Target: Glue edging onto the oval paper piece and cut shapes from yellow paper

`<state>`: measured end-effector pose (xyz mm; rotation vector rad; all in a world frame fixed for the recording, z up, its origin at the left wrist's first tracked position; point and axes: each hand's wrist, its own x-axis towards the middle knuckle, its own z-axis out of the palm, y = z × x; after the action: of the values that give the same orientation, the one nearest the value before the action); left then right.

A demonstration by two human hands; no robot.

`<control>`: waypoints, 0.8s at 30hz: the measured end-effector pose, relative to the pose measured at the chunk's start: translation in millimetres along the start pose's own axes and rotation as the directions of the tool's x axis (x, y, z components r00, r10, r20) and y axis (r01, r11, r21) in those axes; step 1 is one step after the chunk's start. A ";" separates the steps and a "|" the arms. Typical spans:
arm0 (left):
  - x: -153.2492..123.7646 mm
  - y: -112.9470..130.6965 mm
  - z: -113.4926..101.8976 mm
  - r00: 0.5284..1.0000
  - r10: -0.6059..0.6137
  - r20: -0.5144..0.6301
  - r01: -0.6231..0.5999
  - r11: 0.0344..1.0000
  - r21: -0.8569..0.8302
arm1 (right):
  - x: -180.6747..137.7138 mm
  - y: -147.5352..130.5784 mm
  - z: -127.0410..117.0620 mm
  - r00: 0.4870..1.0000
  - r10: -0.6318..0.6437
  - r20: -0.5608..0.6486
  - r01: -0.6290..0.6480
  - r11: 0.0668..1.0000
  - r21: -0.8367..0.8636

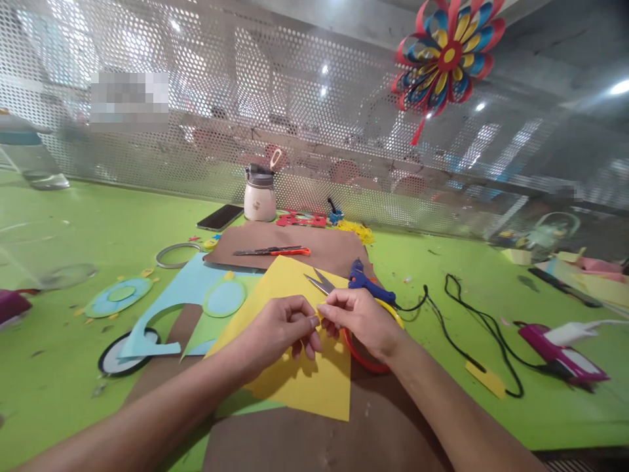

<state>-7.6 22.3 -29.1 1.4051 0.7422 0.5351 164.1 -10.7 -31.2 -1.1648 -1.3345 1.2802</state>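
Observation:
A yellow paper sheet [299, 387] lies on brown card in front of me. My left hand [280, 328] and my right hand [361, 318] meet above it, fingertips pinched together on a small yellow scrap that I can barely make out. Scissor blades [318, 283] stick out just behind my right hand, and a red ring [366, 360] shows under that wrist. A blue glue gun [366, 283] lies just beyond my right hand.
Light blue paper cutouts [196, 298] and ring shapes lie to the left on the green table [69, 236]. Orange-handled scissors [272, 251], a phone [220, 217] and a white bottle [260, 194] sit farther back. A black cable [484, 328] runs right to a magenta device [560, 354]. A perforated metal screen stands behind.

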 end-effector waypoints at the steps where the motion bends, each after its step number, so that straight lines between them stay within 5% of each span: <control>1: -0.2 0.5 -0.2 1.000 0.002 0.001 -0.002 1.000 0.008 | -0.5 -0.3 0.8 1.000 -0.004 -0.006 0.004 1.000 0.001; 12: 5.8 3.9 -9.0 0.995 0.037 -0.095 -0.035 0.999 0.015 | 0.3 6.5 6.2 0.991 -0.028 -0.128 0.050 0.983 0.174; 17: 3.5 9.1 -8.0 0.997 0.050 -0.064 -0.046 0.997 0.059 | -0.2 5.7 2.1 0.996 -0.009 -0.089 0.026 0.981 0.192; 24: -2.2 15.2 -8.4 0.999 0.040 -0.019 -0.037 0.991 0.126 | -7.3 -7.0 -14.1 0.999 -0.006 0.032 0.008 0.997 -0.079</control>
<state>-13.9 28.0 -13.8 1.5352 0.7784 0.5416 178.7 -16.2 -23.7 -1.1974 -1.4224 1.2558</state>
